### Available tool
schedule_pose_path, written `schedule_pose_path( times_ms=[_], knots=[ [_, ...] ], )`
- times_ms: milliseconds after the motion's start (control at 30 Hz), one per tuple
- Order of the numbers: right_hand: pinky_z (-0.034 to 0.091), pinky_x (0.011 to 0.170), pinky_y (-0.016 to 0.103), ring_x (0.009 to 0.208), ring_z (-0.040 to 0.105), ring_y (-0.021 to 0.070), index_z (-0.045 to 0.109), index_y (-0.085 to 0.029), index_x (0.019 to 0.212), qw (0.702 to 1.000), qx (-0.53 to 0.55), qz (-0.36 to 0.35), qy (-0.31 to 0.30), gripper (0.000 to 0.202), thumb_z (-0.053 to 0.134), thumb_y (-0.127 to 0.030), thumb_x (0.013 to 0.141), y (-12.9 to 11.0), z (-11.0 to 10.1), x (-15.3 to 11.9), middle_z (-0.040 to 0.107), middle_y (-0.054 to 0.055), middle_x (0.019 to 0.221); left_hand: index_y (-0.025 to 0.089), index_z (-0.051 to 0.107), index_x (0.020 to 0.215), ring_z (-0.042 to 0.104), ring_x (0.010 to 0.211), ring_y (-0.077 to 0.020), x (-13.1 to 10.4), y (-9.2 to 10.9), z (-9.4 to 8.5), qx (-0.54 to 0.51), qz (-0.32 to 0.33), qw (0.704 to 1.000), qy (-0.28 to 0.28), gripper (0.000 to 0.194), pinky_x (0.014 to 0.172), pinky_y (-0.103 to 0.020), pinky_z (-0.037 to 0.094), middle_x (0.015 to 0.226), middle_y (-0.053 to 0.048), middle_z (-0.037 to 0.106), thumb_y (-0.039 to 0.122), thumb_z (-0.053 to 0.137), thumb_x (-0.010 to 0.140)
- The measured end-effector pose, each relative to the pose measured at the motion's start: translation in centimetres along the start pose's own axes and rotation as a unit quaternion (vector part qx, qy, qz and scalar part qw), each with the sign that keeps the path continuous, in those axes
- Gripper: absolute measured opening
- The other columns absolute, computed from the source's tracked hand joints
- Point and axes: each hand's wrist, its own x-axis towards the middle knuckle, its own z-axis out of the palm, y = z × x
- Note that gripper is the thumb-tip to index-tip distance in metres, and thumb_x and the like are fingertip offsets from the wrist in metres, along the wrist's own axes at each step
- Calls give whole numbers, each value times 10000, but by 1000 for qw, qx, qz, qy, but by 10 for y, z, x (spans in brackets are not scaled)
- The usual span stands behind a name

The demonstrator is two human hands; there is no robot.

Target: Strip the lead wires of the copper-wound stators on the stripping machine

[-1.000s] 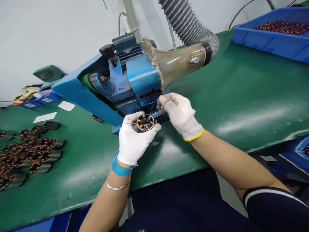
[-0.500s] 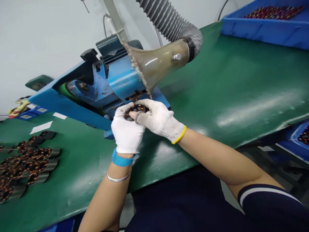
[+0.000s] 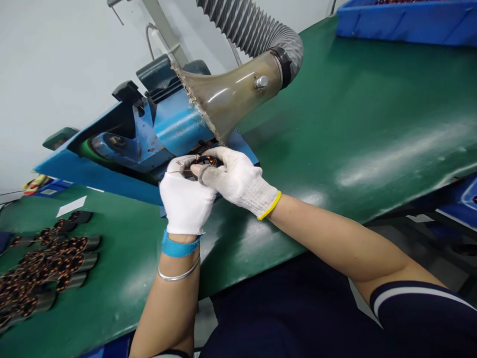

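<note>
A round black part with copper windings (image 3: 211, 161) is held between both hands, at the front opening of a blue machine (image 3: 182, 127). My left hand (image 3: 188, 199), in a white glove, wraps round its left side. From the right, my right hand (image 3: 236, 176), in a white glove with a yellow cuff, grips the same part, its bare thumb tip on the near side. A thin copper wire (image 3: 173, 172) sticks out to the left over the left glove. The gloves hide much of the part.
A translucent hood (image 3: 234, 92) and grey hose (image 3: 257, 35) rise from the machine. Many wound parts (image 3: 70, 261) lie on the green table (image 3: 372, 129) at the left. White paper (image 3: 72, 206) lies behind them. A blue bin (image 3: 406, 22) stands at the back right.
The view has shifted, so the machine and hands appear slightly further left and the wound parts further right. Both hands still hold the part at the machine.
</note>
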Motion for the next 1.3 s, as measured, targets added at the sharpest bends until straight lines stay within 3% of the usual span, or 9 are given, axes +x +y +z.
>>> schedule_pose_path(
  times_ms=[200,467,633,767,900,1000,1100,1200,1300],
  knots=[
    [555,735,270,793,672,152,636,-141,1018,999,40,6,0,286,663,-331,806,1,2,-2,704,18,880,180,583,891,677,863,-183,-2,-5,3,-68,12,998,2,367,893,-348,551,873,-23,700,234,794,595],
    [542,719,283,795,646,161,651,-147,974,1000,9,-11,22,279,624,-373,811,7,4,0,676,27,847,186,584,902,678,866,-171,0,-7,6,-68,11,998,-4,350,885,-328,552,878,-15,700,246,776,616],
    [538,886,356,957,643,212,646,-154,1061,991,-93,-86,53,444,721,-410,706,4,9,-21,662,73,1026,210,573,1010,674,914,-174,-27,-16,0,-106,44,992,48,502,895,-333,550,991,-22,685,341,829,599],
    [542,899,383,1002,647,242,621,-123,1132,976,-150,-153,-21,553,747,-452,704,3,11,-33,654,111,1074,222,532,1044,667,913,-166,-47,-29,-10,-140,43,988,58,542,855,-319,559,1016,-27,646,383,831,621],
    [532,955,418,1082,634,273,583,-111,1195,966,-162,-190,-65,746,775,-586,653,6,11,-33,626,159,1164,238,519,1083,678,948,-189,-50,-36,-21,-174,-61,983,22,560,849,-342,575,1069,-40,642,402,819,640],
    [511,1007,445,1163,599,293,553,-137,1238,959,-177,-208,-79,784,778,-592,640,8,10,-30,584,176,1256,273,482,1231,675,1053,-260,-48,-37,-34,-266,-113,953,-95,617,848,-397,596,1215,-87,629,475,733,705],
    [506,1018,449,1203,579,292,539,-144,1254,951,-210,-202,-101,614,709,-430,738,8,7,-27,566,176,1304,267,426,1359,599,1218,-327,-46,-39,-43,-326,-105,921,-184,664,915,-456,581,1398,-124,534,554,581,781],
    [515,1004,423,1182,592,266,563,-132,1221,944,-245,-192,-113,448,562,-241,786,7,5,-27,591,164,1283,265,434,1368,529,1307,-333,-46,-44,-42,-336,-106,918,-181,721,1014,-460,535,1450,-117,500,505,673,732],
    [529,967,388,1110,628,247,623,-116,1153,937,-282,-169,-115,361,483,-192,829,5,4,-27,638,151,1219,254,495,1298,562,1276,-301,-48,-47,-35,-309,-117,934,-137,713,1044,-435,515,1382,-113,569,410,791,668]
  ],
)
